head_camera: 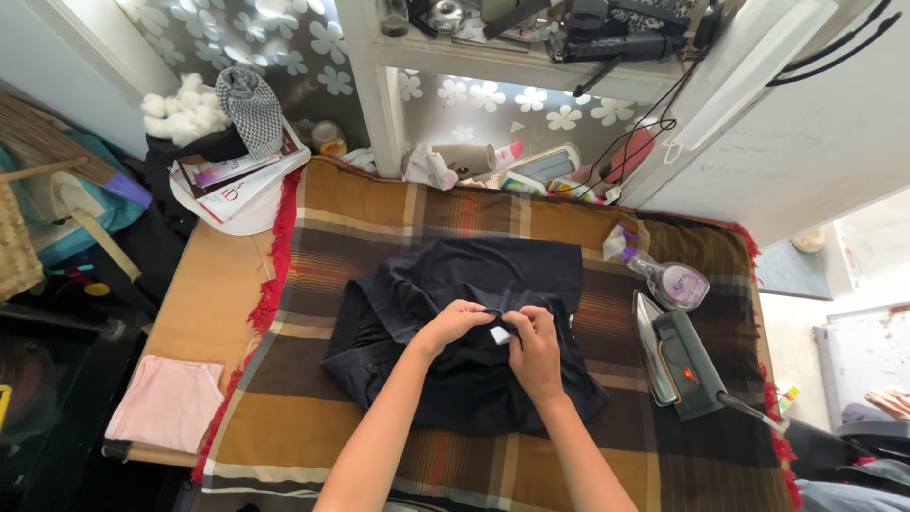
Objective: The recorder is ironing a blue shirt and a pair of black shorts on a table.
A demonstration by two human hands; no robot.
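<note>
A dark navy garment (445, 284) lies spread on a brown plaid blanket (313, 398) that covers the table. Both my hands rest on the middle of the garment. My left hand (453, 324) pinches a fold of the dark cloth. My right hand (533, 349) grips the cloth beside it, with a small white tag (500, 334) showing between the two hands.
A clothes iron (675, 358) stands on its side to the right, a spray bottle (664, 275) behind it. A folded pink cloth (166, 403) lies on the bare wood at the left. Books, a white tub and clutter crowd the back edge under a shelf.
</note>
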